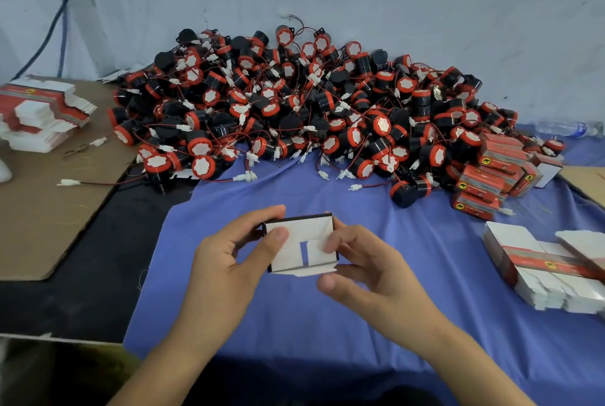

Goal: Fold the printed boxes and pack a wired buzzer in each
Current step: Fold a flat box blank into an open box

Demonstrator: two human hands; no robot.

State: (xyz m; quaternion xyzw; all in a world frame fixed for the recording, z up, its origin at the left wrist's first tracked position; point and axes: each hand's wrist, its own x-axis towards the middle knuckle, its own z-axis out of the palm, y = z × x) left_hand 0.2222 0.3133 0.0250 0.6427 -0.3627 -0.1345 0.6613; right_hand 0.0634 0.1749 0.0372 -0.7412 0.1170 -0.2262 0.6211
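The left hand [226, 271] grips the printed box [294, 242] at its 9 o'clock side, thumb on the white face, fingers curled behind. The right hand [370, 271] pinches the 3 o'clock side, thumb below. The box is above the blue cloth [425, 323], its long axis running 9 to 3, white flaps toward the camera.
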